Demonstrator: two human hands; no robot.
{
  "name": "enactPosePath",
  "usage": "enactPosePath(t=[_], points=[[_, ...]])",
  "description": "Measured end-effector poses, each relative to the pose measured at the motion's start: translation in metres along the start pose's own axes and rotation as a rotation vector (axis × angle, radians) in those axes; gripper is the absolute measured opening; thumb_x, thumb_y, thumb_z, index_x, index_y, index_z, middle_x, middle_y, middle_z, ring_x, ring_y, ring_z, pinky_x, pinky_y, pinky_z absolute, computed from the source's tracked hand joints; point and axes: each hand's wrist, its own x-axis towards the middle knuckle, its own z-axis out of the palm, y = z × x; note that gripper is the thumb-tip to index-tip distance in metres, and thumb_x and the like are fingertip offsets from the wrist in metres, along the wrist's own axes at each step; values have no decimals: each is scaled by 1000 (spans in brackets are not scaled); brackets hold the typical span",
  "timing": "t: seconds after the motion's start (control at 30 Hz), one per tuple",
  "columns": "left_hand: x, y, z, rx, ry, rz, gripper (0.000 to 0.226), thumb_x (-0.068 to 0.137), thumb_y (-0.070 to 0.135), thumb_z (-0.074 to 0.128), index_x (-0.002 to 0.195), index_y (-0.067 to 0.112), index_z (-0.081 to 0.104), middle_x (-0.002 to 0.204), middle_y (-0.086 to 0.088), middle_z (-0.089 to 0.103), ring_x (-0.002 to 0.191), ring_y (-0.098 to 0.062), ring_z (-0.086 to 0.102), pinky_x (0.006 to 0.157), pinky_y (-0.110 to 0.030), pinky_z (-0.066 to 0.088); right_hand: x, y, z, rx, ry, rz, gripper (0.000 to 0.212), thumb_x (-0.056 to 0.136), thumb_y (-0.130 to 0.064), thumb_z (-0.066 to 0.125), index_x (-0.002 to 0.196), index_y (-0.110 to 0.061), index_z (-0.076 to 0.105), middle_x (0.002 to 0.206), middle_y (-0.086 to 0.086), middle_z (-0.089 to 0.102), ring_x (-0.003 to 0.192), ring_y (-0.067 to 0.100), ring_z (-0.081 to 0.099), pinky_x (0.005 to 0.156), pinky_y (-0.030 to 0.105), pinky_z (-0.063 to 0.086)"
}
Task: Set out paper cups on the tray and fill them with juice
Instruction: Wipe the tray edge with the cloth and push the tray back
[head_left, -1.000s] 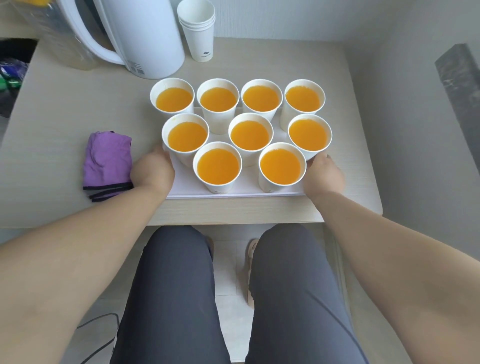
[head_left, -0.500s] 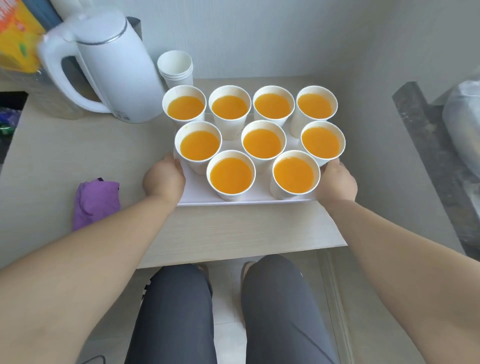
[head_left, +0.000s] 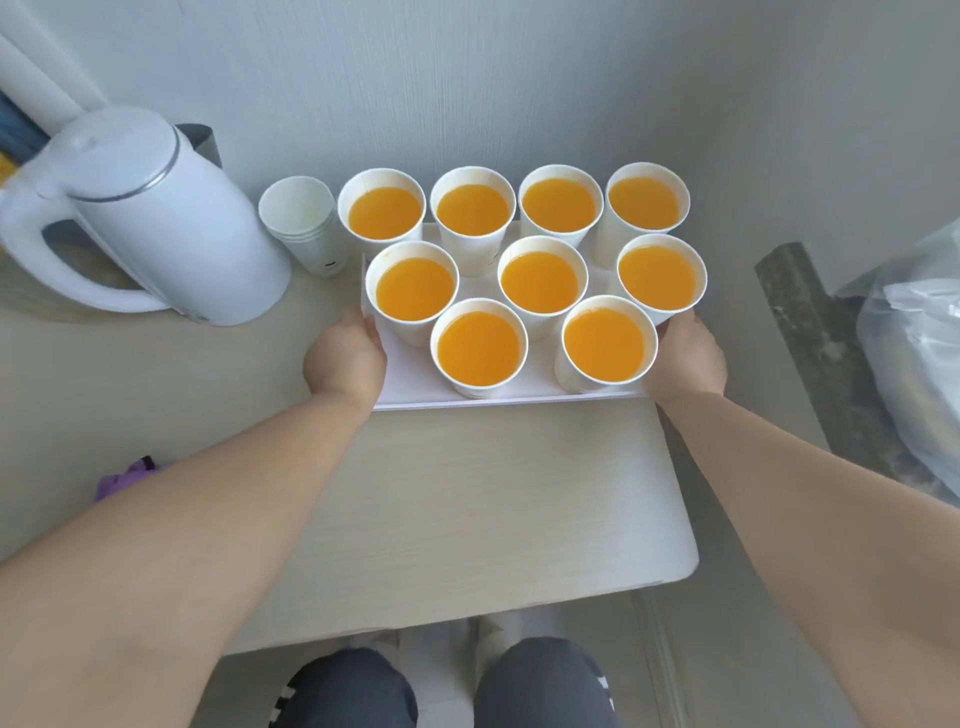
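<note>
The left hand (head_left: 345, 358) grips the left edge of the white tray (head_left: 410, 387), and the right hand (head_left: 685, 358) grips its right edge. On each hand the fingers (head_left: 361, 325) curl round the edge and press together. Their tips are hidden under the tray and behind the cups, so I cannot tell how far they reach beneath it. Whether the tray rests on the tabletop (head_left: 467, 509) or hangs just above it is also unclear.

Between the 2 sets of fingers stand 9 paper cups (head_left: 470, 388), all upright and filled nearly to the rim with orange juice (head_left: 478, 348). 2 cups stand level with the fingers, 3 just beyond them and 4 farthest from them, by the wall. The nearest cup on each side almost touches the fingers beside it. The cups stand close together, some rims touching.

Beyond the left fingers and outside the tray, a stack of empty paper cups (head_left: 304, 223) stands on the tabletop, just beside the far-left filled cup. Further left of it is a white electric kettle (head_left: 150, 218) with its handle turned away from the tray. Well back from the left fingers, beside the forearm, a bit of purple cloth (head_left: 130, 475) shows. To the right of the right fingers, off the tabletop, lie a dark stone slab (head_left: 810, 332) and a clear plastic bag (head_left: 919, 353).
</note>
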Motion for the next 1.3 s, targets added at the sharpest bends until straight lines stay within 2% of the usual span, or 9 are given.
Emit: enactPosePath(t=[0.4, 0.87, 1.3], points=[[55, 9, 33, -2, -23, -31, 34, 103, 22, 29, 117, 1, 51, 99, -26, 62, 90, -44, 58, 65, -39, 39, 67, -9, 36, 23, -35, -4, 24, 94, -27, 53, 110, -10, 51, 110, 11, 61, 95, 33, 60, 78, 37, 46], [79, -1, 49, 48, -24, -74, 34, 102, 22, 29, 114, 0, 52, 96, -26, 62, 88, -44, 57, 65, -40, 39, 93, -25, 59, -116, -68, -34, 25, 95, -24, 49, 113, -6, 51, 112, 14, 59, 96, 36, 59, 71, 32, 37], [84, 3, 46, 133, -74, -76, 35, 103, 23, 27, 115, 0, 50, 102, -24, 62, 94, -43, 58, 68, -38, 40, 100, -28, 63, -213, -57, -47, 25, 96, -18, 47, 114, -4, 53, 115, 16, 56, 97, 35, 58, 69, 33, 36]])
